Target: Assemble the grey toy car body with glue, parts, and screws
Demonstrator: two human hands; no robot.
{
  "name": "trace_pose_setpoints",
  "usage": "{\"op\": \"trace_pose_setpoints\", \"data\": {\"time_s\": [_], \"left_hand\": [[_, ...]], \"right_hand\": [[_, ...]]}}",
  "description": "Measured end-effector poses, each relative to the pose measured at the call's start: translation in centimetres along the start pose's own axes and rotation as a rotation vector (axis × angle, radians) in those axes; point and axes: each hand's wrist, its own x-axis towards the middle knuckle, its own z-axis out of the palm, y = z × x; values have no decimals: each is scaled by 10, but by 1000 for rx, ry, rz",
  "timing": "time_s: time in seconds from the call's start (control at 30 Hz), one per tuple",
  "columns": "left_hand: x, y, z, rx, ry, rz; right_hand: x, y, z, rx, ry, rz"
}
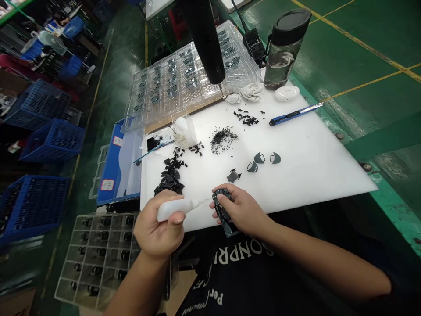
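- My left hand [158, 230] has its grip wrapped round a white squeeze bottle [174, 208], nozzle aimed right at the part.
- My right hand [241, 208] pinches the dark part [222, 206] at the tabletop [312, 153] lower centre edge, steadying it against the nozzle.
- Loose black pieces [171, 173] sit just above, within reach.

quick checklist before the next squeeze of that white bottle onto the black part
1. Left hand grips the white squeeze bottle: ok.
2. Bottle nozzle points at the black part: ok.
3. Right hand holds the black part steady at the white board edge: ok.
4. Nozzle tip touches the part: cannot tell.
5. Small grey pieces lie apart from the hands: ok.
6. Pile of black scraps lies close to the left hand: not ok.
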Motion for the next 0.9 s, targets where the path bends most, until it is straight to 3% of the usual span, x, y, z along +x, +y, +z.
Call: {"op": "trace_pose_setpoints", "data": {"time_s": [0.37,0.9], "left_hand": [[-8,-11,3,0,-139,41],[-8,-10,2,-1,-152,29]], "right_hand": [[0,-2,2,-2,13,-2],[0,-2,1,-17,17,0]]}}
